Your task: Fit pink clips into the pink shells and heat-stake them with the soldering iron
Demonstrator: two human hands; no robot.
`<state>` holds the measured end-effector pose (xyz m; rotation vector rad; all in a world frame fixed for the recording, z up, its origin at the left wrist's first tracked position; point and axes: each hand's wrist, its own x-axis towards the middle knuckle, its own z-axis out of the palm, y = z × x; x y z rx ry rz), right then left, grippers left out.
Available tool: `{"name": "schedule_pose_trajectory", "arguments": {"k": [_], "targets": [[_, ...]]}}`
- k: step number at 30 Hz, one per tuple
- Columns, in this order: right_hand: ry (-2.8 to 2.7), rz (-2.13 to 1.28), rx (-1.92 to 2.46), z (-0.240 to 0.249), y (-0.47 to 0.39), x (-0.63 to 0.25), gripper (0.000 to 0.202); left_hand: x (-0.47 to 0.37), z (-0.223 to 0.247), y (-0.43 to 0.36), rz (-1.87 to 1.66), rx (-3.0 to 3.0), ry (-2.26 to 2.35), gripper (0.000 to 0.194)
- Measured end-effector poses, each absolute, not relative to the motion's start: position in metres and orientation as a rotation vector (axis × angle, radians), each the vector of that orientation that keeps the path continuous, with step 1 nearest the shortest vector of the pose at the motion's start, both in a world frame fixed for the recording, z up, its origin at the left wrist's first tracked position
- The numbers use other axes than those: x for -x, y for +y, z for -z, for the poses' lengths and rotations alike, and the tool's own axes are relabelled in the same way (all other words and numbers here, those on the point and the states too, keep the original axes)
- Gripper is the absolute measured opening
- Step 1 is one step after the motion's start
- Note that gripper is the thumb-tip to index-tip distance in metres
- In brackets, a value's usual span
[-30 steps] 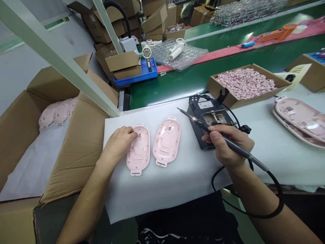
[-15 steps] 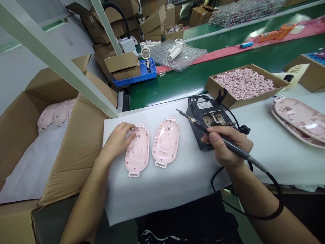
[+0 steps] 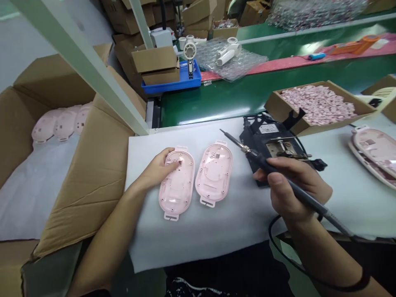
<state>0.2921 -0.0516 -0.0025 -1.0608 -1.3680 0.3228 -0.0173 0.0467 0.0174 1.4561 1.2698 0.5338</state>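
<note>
My left hand (image 3: 159,168) grips the upper left edge of a pink oval plastic shell (image 3: 177,185), its thumb laid over the inner face near a small dark square. Close on the right lies a second pink shell (image 3: 214,175), untouched. My right hand (image 3: 292,185) is wrapped round a soldering iron (image 3: 269,165), whose tip points up and left above the white sheet (image 3: 229,231). Behind that hand sits a black soldering stand (image 3: 258,138), partly hidden by it.
A large carton (image 3: 89,173) holding pink shells stands at the left, beside a slanting metal post (image 3: 93,70). A box of small pink parts (image 3: 318,105) is behind the stand. More shells (image 3: 377,148) lie far right. A green belt (image 3: 216,101) runs behind.
The view has shifted a little. My left thumb has moved further over the inside of the left shell, which is slightly more tilted. The iron remains in my right hand.
</note>
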Motion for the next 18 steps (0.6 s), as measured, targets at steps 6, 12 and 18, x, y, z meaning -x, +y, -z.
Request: {"name": "schedule_pose_trajectory", "arguments": {"k": [6,12,18], "targets": [[-1.588,-0.383,0.789,0.005,-0.020,-0.239,0.034,0.022,-0.018,0.047,-0.579,-1.476,1.164,0.038],[-1.696,-0.297,0.711,0.020,-0.019,-0.240,0.042,0.022,-0.015,0.047,-0.606,-1.476,1.150,0.029],[-1.655,-0.272,0.733,0.017,-0.023,-0.240,0.035,0.022,-0.015,0.048,-0.638,-1.463,1.157,0.030]]}}
